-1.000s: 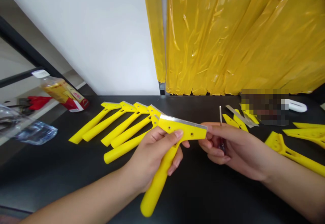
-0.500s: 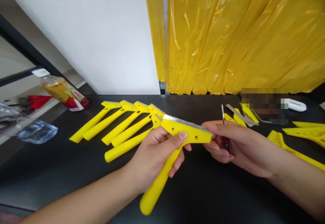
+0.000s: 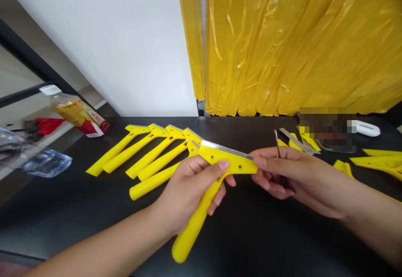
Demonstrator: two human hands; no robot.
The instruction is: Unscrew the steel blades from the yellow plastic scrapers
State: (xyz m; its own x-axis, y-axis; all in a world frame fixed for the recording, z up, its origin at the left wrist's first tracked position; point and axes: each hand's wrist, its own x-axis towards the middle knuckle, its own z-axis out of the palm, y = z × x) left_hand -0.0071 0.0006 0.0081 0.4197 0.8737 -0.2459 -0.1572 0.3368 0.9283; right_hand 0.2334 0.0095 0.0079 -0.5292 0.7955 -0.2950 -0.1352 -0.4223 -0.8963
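You occupy: small workroom or workshop, seemingly. Evidence before you: smooth black worktop (image 3: 245, 235), row of yellow plastic long-handled scrapers (image 3: 147, 158), loose flat grey metal blades (image 3: 293, 139), creased glossy yellow sheeting (image 3: 282, 47).

The black tabletop (image 3: 251, 235) supports five yellow scrapers (image 3: 152, 155) in a row, a labelled drink bottle (image 3: 81, 113) and bare yellow scraper bodies (image 3: 378, 163).
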